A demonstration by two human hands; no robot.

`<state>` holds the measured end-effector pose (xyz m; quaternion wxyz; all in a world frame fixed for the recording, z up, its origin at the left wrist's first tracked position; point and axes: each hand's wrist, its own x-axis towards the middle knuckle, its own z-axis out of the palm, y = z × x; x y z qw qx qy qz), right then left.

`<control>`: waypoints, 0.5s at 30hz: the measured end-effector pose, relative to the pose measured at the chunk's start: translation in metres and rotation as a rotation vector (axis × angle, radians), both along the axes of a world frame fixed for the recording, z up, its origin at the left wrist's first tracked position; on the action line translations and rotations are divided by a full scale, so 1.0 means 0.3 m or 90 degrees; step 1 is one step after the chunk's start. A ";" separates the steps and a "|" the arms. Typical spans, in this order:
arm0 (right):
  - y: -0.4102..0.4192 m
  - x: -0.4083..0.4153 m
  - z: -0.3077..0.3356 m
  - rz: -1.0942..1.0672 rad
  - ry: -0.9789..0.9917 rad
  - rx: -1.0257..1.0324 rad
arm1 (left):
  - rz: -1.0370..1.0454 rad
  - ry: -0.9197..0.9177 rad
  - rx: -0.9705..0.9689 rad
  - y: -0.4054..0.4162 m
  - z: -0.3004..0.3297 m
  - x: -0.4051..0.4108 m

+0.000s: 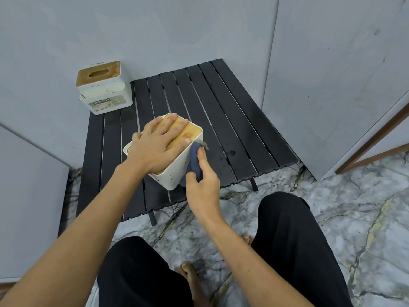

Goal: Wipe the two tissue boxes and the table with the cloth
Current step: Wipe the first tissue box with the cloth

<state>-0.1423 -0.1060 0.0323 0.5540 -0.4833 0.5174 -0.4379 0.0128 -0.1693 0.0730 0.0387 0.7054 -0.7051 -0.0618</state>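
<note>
Pale grey-blue wall panels meet in a corner, their surfaces lightly scuffed. The floor is glossy grey marble-patterned tile with dark and yellowish veins. On the right, a brown wooden frame edges a slanting grey panel. The light is soft and even, without hard shadows.

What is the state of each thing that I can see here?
Near tissue box: tilted on the table, lid on.
Far tissue box: upright at the table's far left corner, untouched.
Cloth: bunched, pressed on the near box's side.
Left hand: flat on the near box's lid.
Right hand: gripping the cloth.
Table: some wet spots.
</note>
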 end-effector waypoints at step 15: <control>0.041 -0.009 0.002 0.049 -0.034 0.032 | 0.044 0.009 -0.015 0.025 0.007 -0.053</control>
